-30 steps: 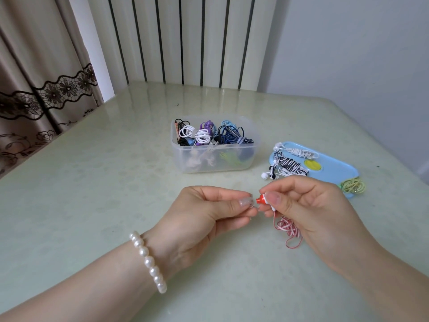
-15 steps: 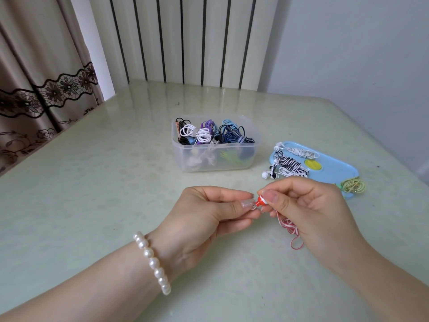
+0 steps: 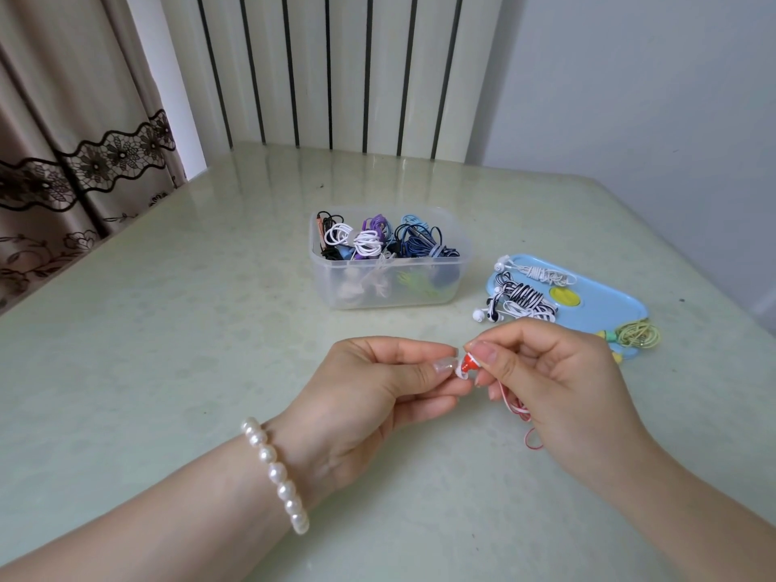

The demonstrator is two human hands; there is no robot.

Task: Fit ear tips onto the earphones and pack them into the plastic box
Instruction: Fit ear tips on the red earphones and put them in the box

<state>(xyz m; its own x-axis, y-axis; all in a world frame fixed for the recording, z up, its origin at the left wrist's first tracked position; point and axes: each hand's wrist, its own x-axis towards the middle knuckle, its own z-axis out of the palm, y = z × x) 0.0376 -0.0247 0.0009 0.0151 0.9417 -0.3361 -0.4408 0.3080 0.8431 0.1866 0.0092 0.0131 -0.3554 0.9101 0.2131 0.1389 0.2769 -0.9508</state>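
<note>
the left hand [image 3: 369, 384], with a pearl bracelet [image 3: 275, 472] on its wrist, hovers over the pale green table [image 3: 168, 329] with thumb and forefinger pinched on a small clear ear tip [image 3: 448, 366]. that tip is pressed right up against the red earbud [image 3: 468, 363], which sits exactly between the two hands. the right hand [image 3: 558, 384] grips the bud between thumb and fingertips, the other fingers curled under, and the earphone's thin red-and-white cord [image 3: 518, 407] hangs below that palm in a loose bundle, one loop trailing down toward the table.

the bud is bright red with a white rim at the mouth where the tip meets it; whether the tip is fully seated, i cannot tell.

behind the hands, well apart from them, stands the clear plastic box [image 3: 388, 287], packed with coiled earphones in white, purple, blue and black. to its right lies a light blue lid [image 3: 609, 304] carrying a wound white pair, a black-and-white striped pair [image 3: 523, 300], and a yellow-green coil [image 3: 636, 333] at its near end.
</note>
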